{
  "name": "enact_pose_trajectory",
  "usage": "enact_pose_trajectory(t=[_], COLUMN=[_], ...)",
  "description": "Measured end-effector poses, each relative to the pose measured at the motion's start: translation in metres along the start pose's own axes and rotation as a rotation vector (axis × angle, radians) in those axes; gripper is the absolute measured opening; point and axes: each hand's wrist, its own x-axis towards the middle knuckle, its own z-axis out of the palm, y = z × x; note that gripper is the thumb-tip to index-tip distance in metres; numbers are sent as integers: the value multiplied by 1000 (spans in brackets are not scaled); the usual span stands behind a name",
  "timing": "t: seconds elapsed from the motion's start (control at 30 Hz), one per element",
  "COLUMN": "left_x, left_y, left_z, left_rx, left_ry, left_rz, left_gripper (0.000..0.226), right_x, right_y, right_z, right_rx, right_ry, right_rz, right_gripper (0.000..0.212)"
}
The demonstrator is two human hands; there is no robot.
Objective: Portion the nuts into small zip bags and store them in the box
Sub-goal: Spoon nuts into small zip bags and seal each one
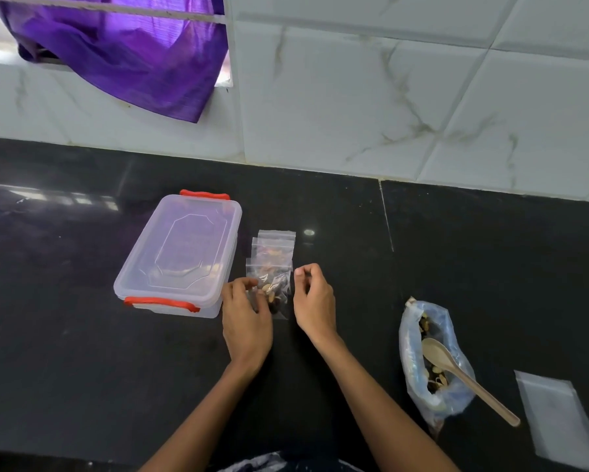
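Three small zip bags of mixed nuts lie overlapping in a column on the black counter; the nearest bag is between my hands, the others lie just behind it. My left hand rests on the nearest bag's left edge with its fingertips on the plastic. To the bag's right, my right hand hovers with curled fingers and holds nothing. A clear plastic box with red latches stands lid-on to the left. At the right lies an open blue-tinted bag of nuts with a beige spoon in it.
An empty clear zip bag lies flat at the far right near the counter's front edge. A marble-tiled wall runs behind the counter. A purple cloth hangs over a window sill at the upper left.
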Motion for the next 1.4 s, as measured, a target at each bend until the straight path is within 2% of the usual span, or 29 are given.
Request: enact_pose_trajectory(t=[0.2, 0.47, 0.6, 0.7, 0.87, 0.97, 1.1, 1.23, 1.4], left_x=[-16, -48, -66, -78, -94, -104, -116, -125, -129], left_y=[9, 34, 39, 43, 52, 54, 55, 51, 49], left_z=[0, 10, 22, 30, 39, 42, 44, 43, 41], left_rx=[-45, -91, -100, -96, -95, -109, -99, -103, -96], left_ry=[-33, -118, -212, -251, -330, -370, -404, -406, -397], left_rz=[112, 361, 413, 449, 484, 457, 437, 424, 424], left_gripper=[11, 17, 16, 15, 14, 14, 16, 17, 20], right_x=[-15, -49, -69, -88, -124, -141, -154, -161, -163], right_y=[-5, -13, -15, -7, 25, 59, 117, 147, 155], right_z=[-19, -77, -131, -178, -243, -265, -266, -253, -243], right_rx=[23, 81, -96, -240, -241, -256, -282, -355, -399], right_ry=[24, 175, 155, 213, 388, 484, 505, 443, 464], right_rz=[-8, -29, -49, 18, 134, 268, 426, 524, 506], right_gripper=[19, 21, 15, 12, 11, 12, 5, 32, 23])
